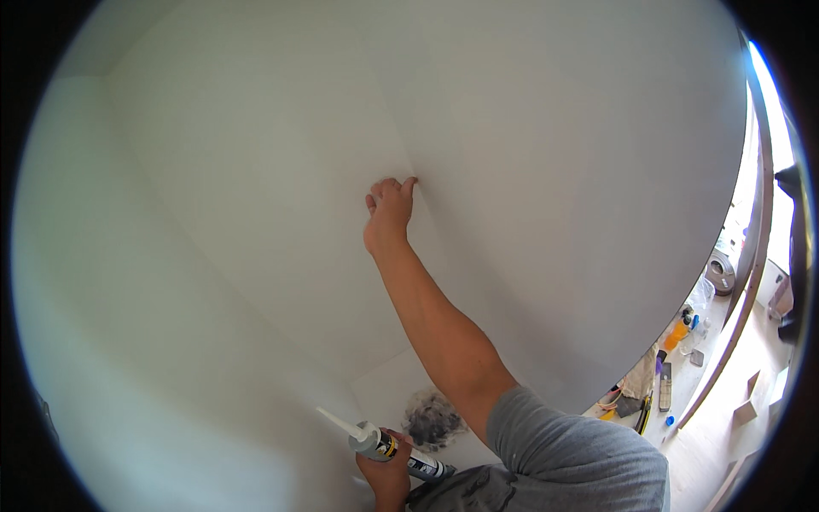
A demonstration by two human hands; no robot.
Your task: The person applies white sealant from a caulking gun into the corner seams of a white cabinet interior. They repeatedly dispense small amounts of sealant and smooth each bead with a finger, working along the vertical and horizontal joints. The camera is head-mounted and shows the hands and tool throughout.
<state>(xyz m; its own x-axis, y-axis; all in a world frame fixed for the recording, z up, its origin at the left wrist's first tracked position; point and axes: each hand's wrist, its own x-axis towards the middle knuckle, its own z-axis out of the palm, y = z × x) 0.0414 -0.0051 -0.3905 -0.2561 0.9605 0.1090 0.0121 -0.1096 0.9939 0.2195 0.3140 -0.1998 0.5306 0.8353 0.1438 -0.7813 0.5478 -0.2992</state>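
Note:
My right arm, in a grey short sleeve, reaches up to the white wall. At its end, my right hand touches the seam where two white surfaces meet. One digit is stretched out against that seam while the others are loosely bent apart, and nothing shows in them. Lower down, my left hand is wrapped round a sealant cartridge, a grey and white tube with a dark label. Its long pale nozzle points up and to the left. The cartridge's rear end lies close to my shirt.
Beside the cartridge is a dark, fuzzy patch on a white surface. Past the curved panel edge at right, the floor holds an orange bottle, a roll of tape, a rag, several hand tools and a cardboard piece.

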